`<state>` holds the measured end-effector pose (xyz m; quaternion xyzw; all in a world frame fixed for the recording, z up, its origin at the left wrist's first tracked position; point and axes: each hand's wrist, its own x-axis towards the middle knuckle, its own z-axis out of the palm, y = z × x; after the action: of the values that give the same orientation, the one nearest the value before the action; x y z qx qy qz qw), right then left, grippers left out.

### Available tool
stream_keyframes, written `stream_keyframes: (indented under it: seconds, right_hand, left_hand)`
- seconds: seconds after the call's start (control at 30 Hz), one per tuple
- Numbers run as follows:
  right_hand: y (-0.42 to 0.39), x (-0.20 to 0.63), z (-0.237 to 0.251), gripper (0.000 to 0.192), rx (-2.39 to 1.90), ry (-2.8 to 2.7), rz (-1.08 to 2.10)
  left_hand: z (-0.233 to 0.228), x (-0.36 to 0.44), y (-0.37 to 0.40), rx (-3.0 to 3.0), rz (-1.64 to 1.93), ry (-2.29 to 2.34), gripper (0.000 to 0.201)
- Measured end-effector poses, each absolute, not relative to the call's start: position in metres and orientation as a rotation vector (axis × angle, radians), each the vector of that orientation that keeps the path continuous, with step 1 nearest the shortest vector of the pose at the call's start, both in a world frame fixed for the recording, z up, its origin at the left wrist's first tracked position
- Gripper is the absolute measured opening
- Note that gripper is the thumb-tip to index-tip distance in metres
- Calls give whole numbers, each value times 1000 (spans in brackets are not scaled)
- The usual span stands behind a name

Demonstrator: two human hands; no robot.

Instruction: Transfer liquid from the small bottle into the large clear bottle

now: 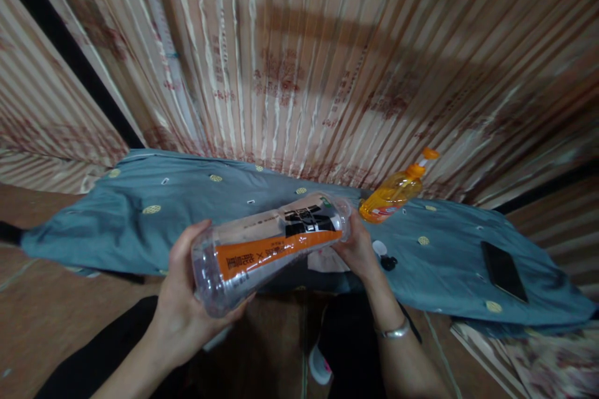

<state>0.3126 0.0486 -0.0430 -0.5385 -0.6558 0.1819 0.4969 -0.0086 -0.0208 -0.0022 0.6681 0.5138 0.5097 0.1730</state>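
A clear plastic bottle (262,243) with an orange, white and black label lies tilted sideways in the air between my two hands. My left hand (180,287) is wrapped round its wide base end. At the narrower end, my right hand (356,246) grips the bottle near the neck; its fingers are mostly hidden behind it. Beyond that hand stands a pump bottle of yellow-orange liquid (390,196) with an orange pump head. Just right of my right wrist lie a small white round piece (379,248) and a small black object (388,262) whose kind I cannot make out.
A teal cloth with yellow prints (187,193) covers the long low surface before me. A dark flat rectangular device (504,271) rests at its right end. Pleated patterned curtain (290,75) hangs close behind. A white shoe (320,366) shows on the floor below.
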Motion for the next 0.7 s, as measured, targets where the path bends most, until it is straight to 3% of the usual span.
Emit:
stream_keyframes:
  seconds: [0.7]
  right_hand:
    - [51,314,-49,68,-1324,-1592,380]
  left_hand:
    - [6,-3,-20,1965,1413,1327,110]
